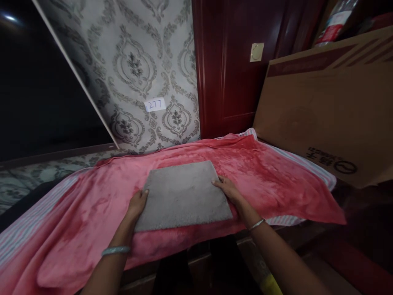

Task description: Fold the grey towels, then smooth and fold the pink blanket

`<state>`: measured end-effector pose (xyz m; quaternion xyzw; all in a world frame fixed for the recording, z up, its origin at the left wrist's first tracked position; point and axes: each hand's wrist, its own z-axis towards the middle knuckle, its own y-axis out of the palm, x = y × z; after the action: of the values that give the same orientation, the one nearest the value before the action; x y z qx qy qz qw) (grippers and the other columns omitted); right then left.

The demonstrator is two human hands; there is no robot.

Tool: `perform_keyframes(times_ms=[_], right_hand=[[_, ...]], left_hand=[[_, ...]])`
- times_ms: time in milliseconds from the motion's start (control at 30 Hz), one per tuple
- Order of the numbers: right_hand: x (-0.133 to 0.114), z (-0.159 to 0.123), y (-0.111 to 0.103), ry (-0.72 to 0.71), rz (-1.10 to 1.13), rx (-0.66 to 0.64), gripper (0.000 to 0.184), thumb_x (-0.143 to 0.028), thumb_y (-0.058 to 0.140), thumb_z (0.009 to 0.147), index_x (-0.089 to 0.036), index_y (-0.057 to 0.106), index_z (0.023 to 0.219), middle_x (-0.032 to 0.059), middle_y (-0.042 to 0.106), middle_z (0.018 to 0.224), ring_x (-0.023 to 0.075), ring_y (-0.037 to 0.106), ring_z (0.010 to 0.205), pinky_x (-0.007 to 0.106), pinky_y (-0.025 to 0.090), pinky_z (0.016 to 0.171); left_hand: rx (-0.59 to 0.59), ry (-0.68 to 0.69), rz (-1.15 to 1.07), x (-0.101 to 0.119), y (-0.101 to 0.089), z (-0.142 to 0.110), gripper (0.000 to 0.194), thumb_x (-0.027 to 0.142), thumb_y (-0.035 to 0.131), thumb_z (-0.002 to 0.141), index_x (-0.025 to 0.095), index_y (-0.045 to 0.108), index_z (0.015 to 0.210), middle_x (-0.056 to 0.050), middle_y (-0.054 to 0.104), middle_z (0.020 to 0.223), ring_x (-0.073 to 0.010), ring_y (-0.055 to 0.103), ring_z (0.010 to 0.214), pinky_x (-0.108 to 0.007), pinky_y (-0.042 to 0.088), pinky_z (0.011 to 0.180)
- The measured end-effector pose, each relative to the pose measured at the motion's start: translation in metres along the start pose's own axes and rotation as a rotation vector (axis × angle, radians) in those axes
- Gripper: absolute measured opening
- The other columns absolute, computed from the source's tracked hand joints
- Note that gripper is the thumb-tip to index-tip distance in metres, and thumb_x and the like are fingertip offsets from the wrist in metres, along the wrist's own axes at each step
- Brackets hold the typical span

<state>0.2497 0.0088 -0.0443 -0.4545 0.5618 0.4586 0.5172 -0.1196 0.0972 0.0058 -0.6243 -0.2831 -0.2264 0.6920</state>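
Note:
A folded grey cloth (184, 196) lies flat in the middle of a pink blanket (264, 176) spread over a table. My left hand (137, 204) rests on the cloth's left edge, fingers curled over it. My right hand (227, 189) lies at the cloth's right edge, fingers extended along the border and touching it. Both wrists wear thin bangles.
A large cardboard box (325, 110) leans at the right, past the blanket's edge. Patterned wallpaper with a small label reading 277 (155, 105) stands behind, beside a dark red wooden door (227, 69). A striped sheet (27, 225) shows under the blanket at left.

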Motion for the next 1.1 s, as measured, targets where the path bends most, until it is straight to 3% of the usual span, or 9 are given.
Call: perform_keyframes(times_ms=[333,567,767,1100], right_hand=[[-0.003,-0.009,0.000,-0.010,0.025,-0.011,0.050,-0.049,0.074,0.063,-0.018,0.070,0.102,0.0095,0.074,0.096,0.0293,0.069,0.089,0.039,0.055,0.077],[0.001,-0.008,0.000,0.015,0.004,0.012,0.056,-0.054,0.074,0.061,-0.017,0.070,0.104,0.0111,0.074,0.094,0.0302,0.069,0.086,0.039,0.055,0.073],[-0.004,-0.014,0.002,0.022,0.010,0.036,0.053,-0.054,0.076,0.060,-0.019,0.070,0.100,0.0108,0.074,0.095,0.0327,0.069,0.091,0.042,0.056,0.078],[-0.014,-0.006,-0.002,0.138,0.018,-0.013,0.042,-0.053,0.077,0.061,-0.020,0.070,0.087,0.0113,0.072,0.082,0.0319,0.069,0.082,0.040,0.056,0.071]], left_hand=[[-0.010,-0.030,0.000,-0.002,-0.002,-0.004,0.025,0.034,0.051,0.088,0.015,0.067,0.083,-0.016,0.075,0.098,-0.0311,0.069,0.102,-0.037,0.051,0.089],[-0.028,-0.029,-0.067,-0.008,-0.003,-0.008,0.034,0.041,0.051,0.090,0.013,0.069,0.093,-0.016,0.075,0.102,-0.0314,0.070,0.100,-0.036,0.051,0.084],[-0.052,-0.004,-0.138,-0.014,0.000,-0.007,0.040,0.046,0.065,0.080,0.012,0.069,0.100,-0.015,0.076,0.101,-0.0320,0.071,0.096,-0.036,0.053,0.080],[-0.161,-0.012,-0.451,-0.015,0.000,-0.010,0.042,0.044,0.071,0.070,0.011,0.069,0.097,-0.014,0.076,0.098,-0.0293,0.071,0.089,-0.035,0.054,0.074]])
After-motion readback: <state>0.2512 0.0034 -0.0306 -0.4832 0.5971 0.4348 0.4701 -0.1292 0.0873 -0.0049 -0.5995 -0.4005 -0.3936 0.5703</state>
